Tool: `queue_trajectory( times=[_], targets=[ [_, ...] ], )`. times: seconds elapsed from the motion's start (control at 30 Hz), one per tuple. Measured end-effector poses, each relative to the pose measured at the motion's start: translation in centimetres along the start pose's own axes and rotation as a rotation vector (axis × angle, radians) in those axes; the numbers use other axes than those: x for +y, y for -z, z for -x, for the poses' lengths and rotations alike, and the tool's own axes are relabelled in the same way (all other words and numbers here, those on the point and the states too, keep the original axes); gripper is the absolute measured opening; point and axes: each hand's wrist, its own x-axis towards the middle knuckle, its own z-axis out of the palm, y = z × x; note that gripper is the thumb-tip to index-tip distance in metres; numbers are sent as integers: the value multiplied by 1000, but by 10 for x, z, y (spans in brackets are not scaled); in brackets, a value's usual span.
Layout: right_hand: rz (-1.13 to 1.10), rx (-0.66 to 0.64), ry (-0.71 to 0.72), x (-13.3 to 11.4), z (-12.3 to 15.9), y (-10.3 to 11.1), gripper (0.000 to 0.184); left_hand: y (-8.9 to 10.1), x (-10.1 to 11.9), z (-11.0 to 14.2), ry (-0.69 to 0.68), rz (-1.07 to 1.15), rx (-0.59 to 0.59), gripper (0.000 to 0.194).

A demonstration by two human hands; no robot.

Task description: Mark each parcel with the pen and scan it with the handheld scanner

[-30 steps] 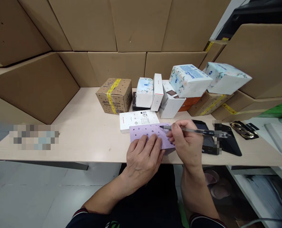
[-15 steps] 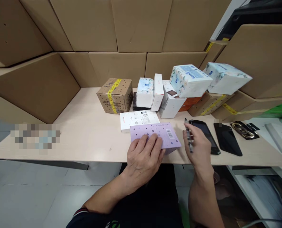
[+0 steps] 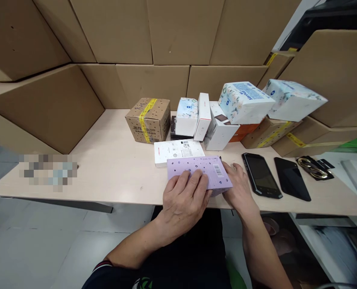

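Note:
A purple box [image 3: 193,164] with small dark dots and a barcode lies near the table's front edge. My left hand [image 3: 186,198] grips it from the near side, fingers bent over its top. At the box's right end, my right hand [image 3: 237,184] is closed with its fingertips partly hidden by the box. A small dark tip shows beside those fingers, apparently the end of the pen; the rest of the pen is hidden. Touching or just behind the purple box is a flat white box [image 3: 178,150].
To the right lie a rugged handheld device [image 3: 262,174], a black phone [image 3: 292,176] and a gold cable [image 3: 312,168]. Behind stand a taped brown carton [image 3: 149,120], white boxes [image 3: 222,128] and tissue packs [image 3: 247,102]. Large cardboard boxes [image 3: 154,84] wall the back.
My right hand has moved left with the pen, from beside the handheld device to the purple box's right end. My left hand keeps its hold. The view has shifted slightly.

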Motion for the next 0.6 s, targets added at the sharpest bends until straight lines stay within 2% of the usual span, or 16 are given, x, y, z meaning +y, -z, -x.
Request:
queue_trajectory(
  times=[0.1, 0.17, 0.23, 0.3, 0.37, 0.43, 0.5, 0.6],
  targets=[
    [-103, 43, 20, 2, 4, 1, 56, 1, 0, 0, 3, -6, 4, 31],
    [-185, 157, 12, 5, 10, 3, 51, 1, -1, 0, -2, -7, 4, 32],
    [-196, 327, -98, 12, 21, 6, 49, 1, -1, -1, -11, -5, -1, 32],
    [-137, 453, -304, 20, 35, 8, 59, 1, -2, -1, -17, -3, -4, 31],
    [-82, 448, -503, 29, 48, 8, 78, 1, -2, -2, -16, -4, 6, 31],
    [-72, 357, -619, 35, 56, 7, 91, 1, -2, -2, -11, -6, 16, 32],
    [-86, 277, -651, 38, 59, 3, 97, 1, -1, -2, -7, -5, 17, 32],
    [-102, 248, -664, 40, 56, -2, 95, 1, -1, -2, -3, -1, 8, 32]
  ],
)
